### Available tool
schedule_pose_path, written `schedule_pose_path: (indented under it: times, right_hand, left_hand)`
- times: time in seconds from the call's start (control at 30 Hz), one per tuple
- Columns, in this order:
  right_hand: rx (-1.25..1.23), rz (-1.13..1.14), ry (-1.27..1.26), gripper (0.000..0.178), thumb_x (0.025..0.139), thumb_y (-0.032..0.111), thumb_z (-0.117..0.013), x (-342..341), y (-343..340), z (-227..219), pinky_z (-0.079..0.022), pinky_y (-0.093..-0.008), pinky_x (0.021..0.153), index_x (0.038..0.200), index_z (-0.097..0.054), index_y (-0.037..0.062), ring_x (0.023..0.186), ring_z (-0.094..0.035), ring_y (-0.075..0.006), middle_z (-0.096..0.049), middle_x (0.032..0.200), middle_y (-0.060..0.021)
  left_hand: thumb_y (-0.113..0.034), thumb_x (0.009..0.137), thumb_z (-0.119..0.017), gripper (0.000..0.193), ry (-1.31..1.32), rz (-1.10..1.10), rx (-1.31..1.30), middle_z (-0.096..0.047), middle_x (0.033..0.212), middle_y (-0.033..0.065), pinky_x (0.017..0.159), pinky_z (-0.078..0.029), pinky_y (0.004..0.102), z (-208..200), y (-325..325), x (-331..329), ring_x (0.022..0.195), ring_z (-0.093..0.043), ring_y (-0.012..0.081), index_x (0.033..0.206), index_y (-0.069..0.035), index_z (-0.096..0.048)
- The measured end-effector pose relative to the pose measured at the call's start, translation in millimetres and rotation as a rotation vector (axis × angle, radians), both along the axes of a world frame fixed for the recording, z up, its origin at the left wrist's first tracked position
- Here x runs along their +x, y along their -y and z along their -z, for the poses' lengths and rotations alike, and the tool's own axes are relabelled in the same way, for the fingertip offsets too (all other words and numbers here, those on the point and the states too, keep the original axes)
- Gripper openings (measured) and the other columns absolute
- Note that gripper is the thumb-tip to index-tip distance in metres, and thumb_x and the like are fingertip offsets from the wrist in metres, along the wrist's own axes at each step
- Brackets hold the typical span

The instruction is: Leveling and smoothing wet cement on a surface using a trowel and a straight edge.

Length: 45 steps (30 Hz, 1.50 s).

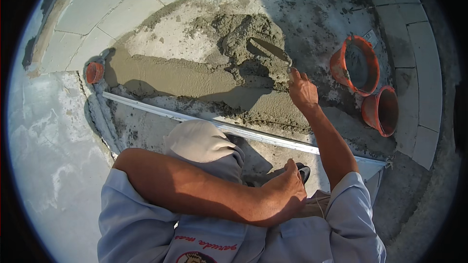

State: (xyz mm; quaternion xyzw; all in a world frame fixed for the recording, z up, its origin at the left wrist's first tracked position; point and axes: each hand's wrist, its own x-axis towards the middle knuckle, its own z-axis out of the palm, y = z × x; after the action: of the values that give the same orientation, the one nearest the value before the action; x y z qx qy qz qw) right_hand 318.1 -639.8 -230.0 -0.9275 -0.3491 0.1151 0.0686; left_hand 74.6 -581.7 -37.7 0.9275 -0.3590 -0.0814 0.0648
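My right hand (303, 91) reaches forward with its fingers closed round the handle of a trowel (269, 48). The pointed blade is tilted toward the left, over a heap of wet mortar (239, 29). Below that heap lies a broad, smoothed band of mortar (170, 74), with a rough hollow near its right part. My left forearm crosses my lap, and my left hand (282, 195) rests near my knee. Its thumb side points forward; the other fingers bend down out of sight, so whether it holds anything is hidden.
Two orange buckets (373, 65) (385, 112) stand at the right, mortar-smeared. A small orange cup (94, 72) sits at the band's left end. A long pale metal straightedge (243, 133) lies between me and the mortar. Low walls of pale blocks (122, 17) curve round the far side.
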Motion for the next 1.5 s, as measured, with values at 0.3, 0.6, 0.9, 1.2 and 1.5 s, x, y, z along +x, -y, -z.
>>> schedule_pose_path:
  times: [0.3, 0.6, 0.9, 1.2, 1.5]
  right_hand:
    - [0.160, -0.407, -0.026, 0.049, 0.094, 0.015, -0.062, -25, 1, -7, -0.061, -0.0471, 0.070, 0.142, -0.051, 0.0091, 0.091, -0.071, -0.0406, -0.065, 0.105, -0.0222]
    - [-0.062, -0.180, -0.198, 0.060, 0.093, 0.012, -0.054, -115, -64, 7, -0.060, -0.0498, 0.078, 0.149, -0.040, -0.0019, 0.098, -0.069, -0.0450, -0.062, 0.114, -0.0300]
    - [0.073, -0.308, -0.167, 0.060, 0.092, 0.012, -0.058, -80, 12, -23, -0.061, -0.0457, 0.077, 0.149, -0.042, 0.0036, 0.100, -0.068, -0.0384, -0.063, 0.112, -0.0227]
    - [0.038, -0.319, -0.063, 0.059, 0.089, 0.012, -0.067, -80, 76, -7, -0.060, -0.0457, 0.075, 0.145, -0.046, 0.0081, 0.096, -0.068, -0.0360, -0.063, 0.104, -0.0165]
    - [0.250, 0.143, -0.617, 0.041, 0.091, 0.017, -0.064, -138, 29, -55, -0.054, -0.0558, 0.074, 0.126, -0.050, 0.0009, 0.089, -0.068, -0.0496, -0.070, 0.093, -0.0303]
  left_hand:
    - [-0.021, 0.091, -0.059, 0.026, -0.059, -0.034, 0.035, -0.073, 0.096, 0.0108, 0.097, -0.046, 0.0578, -20, -13, 3, 0.091, -0.070, 0.0299, 0.103, -0.003, -0.073]
    - [-0.020, 0.088, -0.061, 0.025, -0.257, -0.001, -0.080, -0.072, 0.084, 0.0129, 0.089, -0.048, 0.0520, -33, -22, 14, 0.084, -0.070, 0.0287, 0.095, 0.000, -0.075]
    - [-0.015, 0.083, -0.066, 0.020, -0.161, -0.039, -0.126, -0.071, 0.078, 0.0114, 0.087, -0.050, 0.0506, -36, -26, 13, 0.077, -0.069, 0.0255, 0.087, 0.002, -0.074]
    - [-0.019, 0.084, -0.064, 0.027, -0.157, 0.034, -0.092, -0.071, 0.086, 0.0150, 0.094, -0.048, 0.0585, -32, -8, 7, 0.089, -0.071, 0.0310, 0.095, 0.002, -0.075]
    - [-0.021, 0.088, -0.061, 0.030, -0.066, 0.090, -0.156, -0.070, 0.084, 0.0187, 0.095, -0.049, 0.0585, -52, -13, 16, 0.084, -0.070, 0.0317, 0.095, 0.005, -0.073]
